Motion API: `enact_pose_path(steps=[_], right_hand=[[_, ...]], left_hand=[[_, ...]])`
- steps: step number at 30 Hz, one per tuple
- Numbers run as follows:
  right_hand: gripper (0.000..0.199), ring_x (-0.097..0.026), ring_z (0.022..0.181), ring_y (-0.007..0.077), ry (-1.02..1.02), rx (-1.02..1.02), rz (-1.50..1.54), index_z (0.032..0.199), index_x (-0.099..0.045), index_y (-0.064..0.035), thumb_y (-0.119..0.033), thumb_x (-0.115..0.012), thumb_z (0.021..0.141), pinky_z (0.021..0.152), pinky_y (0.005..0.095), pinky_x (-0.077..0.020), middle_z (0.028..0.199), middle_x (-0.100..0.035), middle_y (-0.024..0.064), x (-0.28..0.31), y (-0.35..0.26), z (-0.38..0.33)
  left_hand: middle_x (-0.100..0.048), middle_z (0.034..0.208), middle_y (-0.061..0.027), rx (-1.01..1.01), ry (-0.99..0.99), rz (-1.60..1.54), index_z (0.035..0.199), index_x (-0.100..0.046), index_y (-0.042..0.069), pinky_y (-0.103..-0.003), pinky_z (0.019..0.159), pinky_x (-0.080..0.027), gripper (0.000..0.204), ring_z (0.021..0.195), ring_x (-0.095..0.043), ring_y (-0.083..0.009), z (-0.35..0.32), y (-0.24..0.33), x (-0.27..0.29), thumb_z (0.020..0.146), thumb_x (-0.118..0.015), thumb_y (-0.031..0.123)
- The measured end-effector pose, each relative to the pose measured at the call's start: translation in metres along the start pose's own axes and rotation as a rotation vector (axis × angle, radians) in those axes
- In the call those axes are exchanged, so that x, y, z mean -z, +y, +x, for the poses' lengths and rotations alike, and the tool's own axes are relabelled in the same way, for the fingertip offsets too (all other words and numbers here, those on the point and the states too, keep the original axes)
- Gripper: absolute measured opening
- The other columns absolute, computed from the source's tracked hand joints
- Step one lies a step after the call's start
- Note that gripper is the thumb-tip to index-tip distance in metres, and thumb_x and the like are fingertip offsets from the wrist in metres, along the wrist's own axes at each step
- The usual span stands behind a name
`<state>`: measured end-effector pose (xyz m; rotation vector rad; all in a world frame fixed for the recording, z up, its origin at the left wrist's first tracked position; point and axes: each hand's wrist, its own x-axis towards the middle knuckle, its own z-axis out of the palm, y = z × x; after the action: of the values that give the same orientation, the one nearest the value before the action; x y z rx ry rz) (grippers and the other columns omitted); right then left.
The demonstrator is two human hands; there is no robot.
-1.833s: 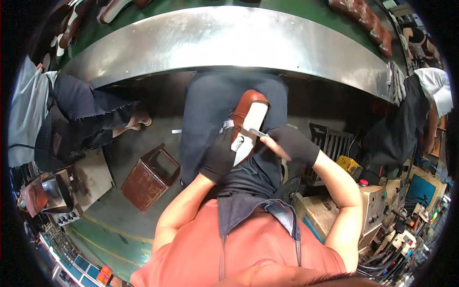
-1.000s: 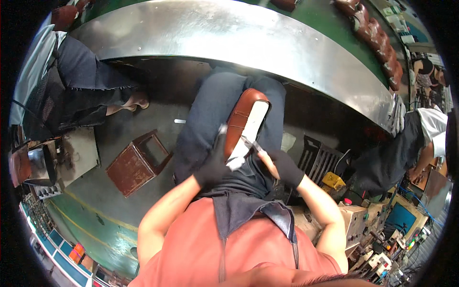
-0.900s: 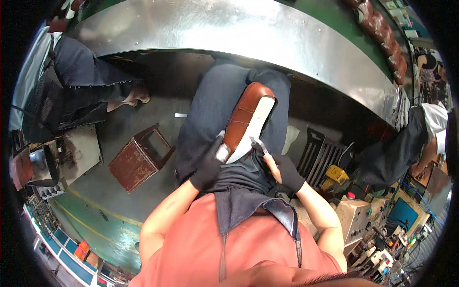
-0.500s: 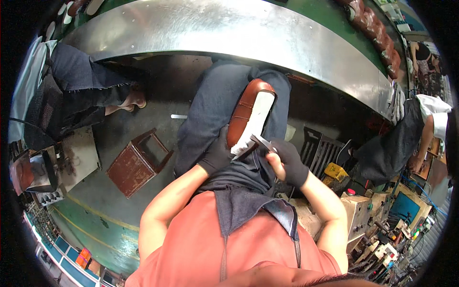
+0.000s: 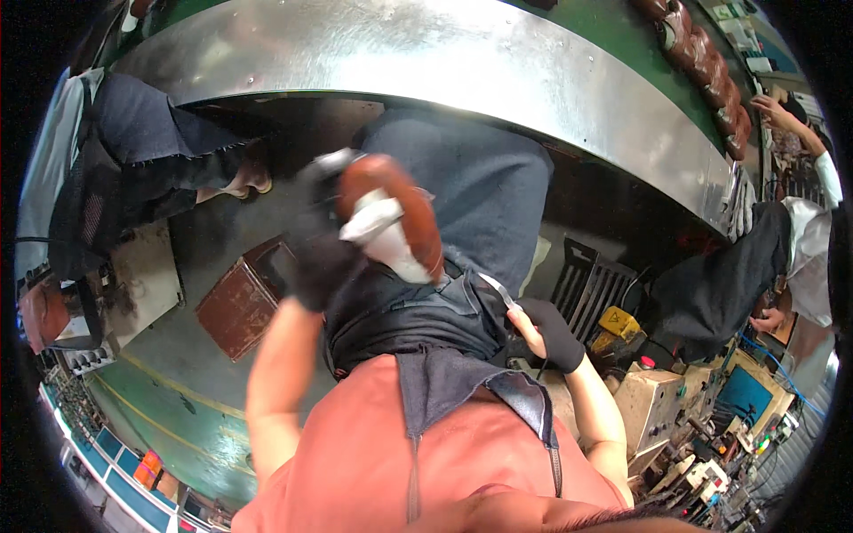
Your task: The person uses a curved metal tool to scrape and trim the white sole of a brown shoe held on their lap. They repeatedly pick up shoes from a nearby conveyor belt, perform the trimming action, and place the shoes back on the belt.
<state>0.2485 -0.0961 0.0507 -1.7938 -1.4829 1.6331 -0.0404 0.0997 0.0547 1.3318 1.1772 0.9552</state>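
Observation:
A brown leather shoe (image 5: 410, 211) is held up over the left side of my lap, smeared by motion. White patches show on it; whether they are lining, paper or sole I cannot tell. My left hand (image 5: 322, 244), in a dark glove with bare fingertips, is closed around the shoe's left side. My right hand (image 5: 549, 336), in a similar glove, is closed on a slim, curved metal knife (image 5: 496, 288) by my right thigh. The blade points up and left, apart from the shoe.
Ahead runs a curved metal bench edge (image 5: 382, 58), with brown shoes (image 5: 702, 75) lined up beyond. A brown stool (image 5: 238, 306) stands at left, a dark slatted crate (image 5: 593, 284) and machine boxes (image 5: 653, 404) at right. Other people sit on both sides.
The shoe has swung left and turned in my left hand, away from the knife. My right hand has moved slightly right and down, still holding the knife.

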Motion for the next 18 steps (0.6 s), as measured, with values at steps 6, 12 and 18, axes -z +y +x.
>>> enact_pose_path(steps=[6,12,18], right_hand=[[0.031,-0.055,0.067,0.0187,0.021,-0.021,0.005,0.087,-0.057,0.0021,-0.025,-0.047,0.099,0.064,0.0327,-0.0446,0.073,-0.058,0.0112,0.005,0.0,0.0],[0.037,-0.061,0.075,0.0328,-0.176,-0.016,-0.277,0.091,-0.06,0.0036,-0.031,-0.048,0.097,0.069,0.0393,-0.0466,0.08,-0.061,0.0221,0.052,-0.035,0.051],[0.044,-0.064,0.065,0.0346,-0.038,0.19,-0.876,0.068,-0.065,-0.0039,-0.036,-0.051,0.093,0.057,0.0438,-0.0509,0.069,-0.062,0.0192,0.025,-0.062,0.081]], left_hand=[[-0.052,0.132,-0.02,0.156,-0.301,0.114,0.136,-0.04,-0.001,-0.036,0.102,-0.04,0.06,0.124,-0.05,-0.0283,-0.052,-0.102,-0.097,0.089,-0.064,0.027],[-0.047,0.138,-0.022,0.02,-0.461,-0.017,0.143,-0.03,-0.003,-0.037,0.101,-0.04,0.076,0.129,-0.046,-0.0287,-0.068,-0.106,-0.091,0.085,-0.069,0.028],[-0.039,0.143,-0.019,0.15,-0.375,0.034,0.147,-0.018,-0.002,-0.039,0.108,-0.034,0.081,0.132,-0.04,-0.0293,-0.08,-0.127,-0.094,0.085,-0.067,0.015]])
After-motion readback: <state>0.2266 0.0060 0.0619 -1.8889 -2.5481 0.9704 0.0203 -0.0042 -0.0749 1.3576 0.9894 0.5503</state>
